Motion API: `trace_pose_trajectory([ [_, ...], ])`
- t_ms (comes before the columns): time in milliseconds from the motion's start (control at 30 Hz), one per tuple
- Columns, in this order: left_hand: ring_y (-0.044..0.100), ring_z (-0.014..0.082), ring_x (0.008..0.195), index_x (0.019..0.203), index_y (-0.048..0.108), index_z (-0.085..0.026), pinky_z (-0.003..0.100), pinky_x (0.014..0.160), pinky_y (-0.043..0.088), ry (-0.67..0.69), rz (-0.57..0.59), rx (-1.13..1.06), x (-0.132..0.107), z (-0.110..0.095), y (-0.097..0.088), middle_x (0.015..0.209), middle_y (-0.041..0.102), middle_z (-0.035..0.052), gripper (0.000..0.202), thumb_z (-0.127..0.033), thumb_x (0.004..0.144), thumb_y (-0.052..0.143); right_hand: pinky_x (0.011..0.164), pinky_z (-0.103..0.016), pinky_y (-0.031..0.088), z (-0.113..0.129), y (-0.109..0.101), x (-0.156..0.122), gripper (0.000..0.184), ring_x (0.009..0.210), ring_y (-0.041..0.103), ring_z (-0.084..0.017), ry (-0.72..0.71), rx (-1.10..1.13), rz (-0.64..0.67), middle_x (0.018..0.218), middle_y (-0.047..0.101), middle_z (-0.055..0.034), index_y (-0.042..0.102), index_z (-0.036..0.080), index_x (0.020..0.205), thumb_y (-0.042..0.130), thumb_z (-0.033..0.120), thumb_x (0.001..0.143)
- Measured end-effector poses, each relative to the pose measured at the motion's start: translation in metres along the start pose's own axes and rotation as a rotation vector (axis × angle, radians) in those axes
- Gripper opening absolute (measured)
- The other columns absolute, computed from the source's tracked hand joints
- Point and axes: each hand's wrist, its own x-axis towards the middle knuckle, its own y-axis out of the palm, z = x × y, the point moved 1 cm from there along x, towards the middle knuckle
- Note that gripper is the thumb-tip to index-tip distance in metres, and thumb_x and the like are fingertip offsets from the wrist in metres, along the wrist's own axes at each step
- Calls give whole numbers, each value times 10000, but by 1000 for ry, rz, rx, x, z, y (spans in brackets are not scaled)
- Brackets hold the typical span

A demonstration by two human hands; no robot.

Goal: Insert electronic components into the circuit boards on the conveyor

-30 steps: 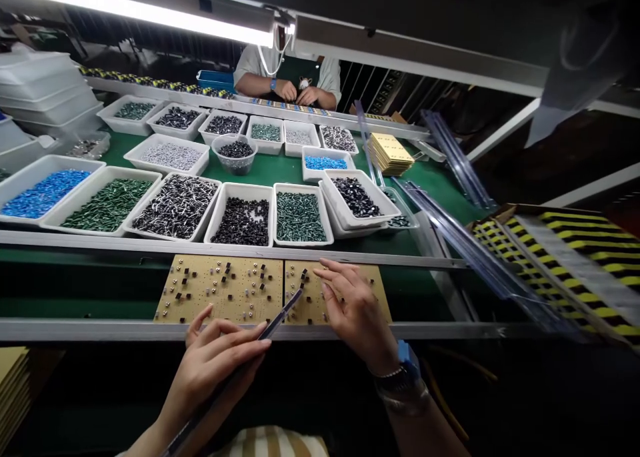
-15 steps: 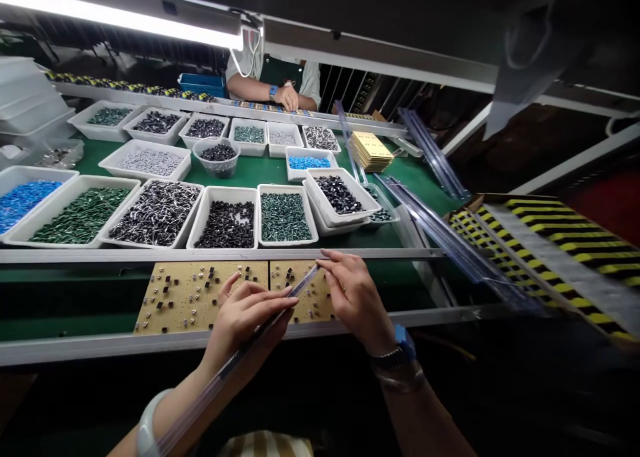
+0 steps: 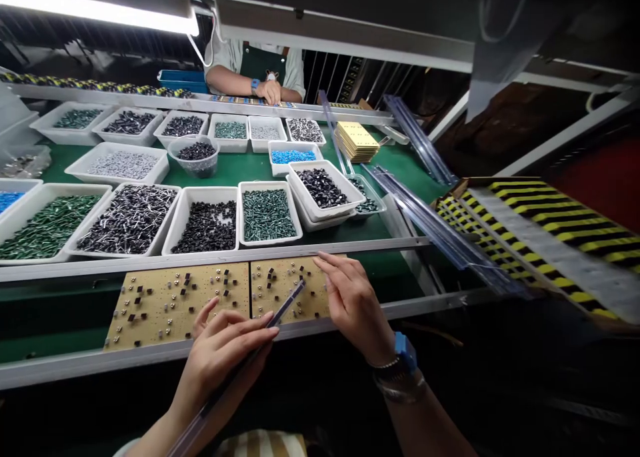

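Note:
My left hand (image 3: 225, 353) is closed around a clear plastic component tube (image 3: 289, 302), tilted up to the right, with dark pieces inside. The tube's upper end is over the right-hand tan circuit board (image 3: 265, 298). My right hand (image 3: 354, 305) is over the right part of that board, its fingertips drawn together near the far edge. Whatever is between them is hidden or too small to make out. A left-hand circuit board (image 3: 155, 283) lies edge to edge with the other. Both carry several small black and silvery parts.
Behind the rail (image 3: 220, 257) stand white bins with black parts (image 3: 205, 227), green parts (image 3: 267, 213) and leaded parts (image 3: 130, 217). Clear tubes (image 3: 425, 210) lie at the right, beside a striped box (image 3: 560, 210) and stacked boards (image 3: 357, 140). Another person's hand (image 3: 270, 91) works across the bench.
My right fingertips have parted from the tube's upper end. My left hand and the tube have moved down and left, away from my right hand. The whole view has shifted slightly.

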Motion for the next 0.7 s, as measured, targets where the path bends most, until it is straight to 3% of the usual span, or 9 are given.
trace_pose_trajectory([
  [200,675,170,882,1169,698,-334,445,1184,243,10,12,4,2,-1,2,1167,773,-47,294,-133,974,610,1082,-521,493,1,-2,-4,444,1243,566,-273,10,15,-11,1336,659,-126,624,174,1356,452,47,966],
  [467,668,160,922,1210,676,-309,369,1194,237,88,65,11,-9,1,-8,1221,754,-41,342,-99,946,619,1095,-485,474,2,-4,-8,390,1241,566,-256,34,82,-16,1316,671,-119,644,173,1335,498,89,984],
  [567,657,158,917,1198,675,-289,378,1180,253,90,44,-20,-8,-2,-8,1202,761,-22,333,-79,945,623,1092,-459,469,4,-10,-7,293,1245,579,-247,117,189,3,1289,690,-108,707,187,1238,506,186,1026],
  [700,655,164,924,1181,681,-302,442,1163,252,53,27,-90,10,-8,2,1207,759,-17,295,-105,970,621,1074,-445,480,-1,-17,-4,313,1232,608,-243,221,300,70,1236,720,-87,775,215,1085,468,275,1059],
])
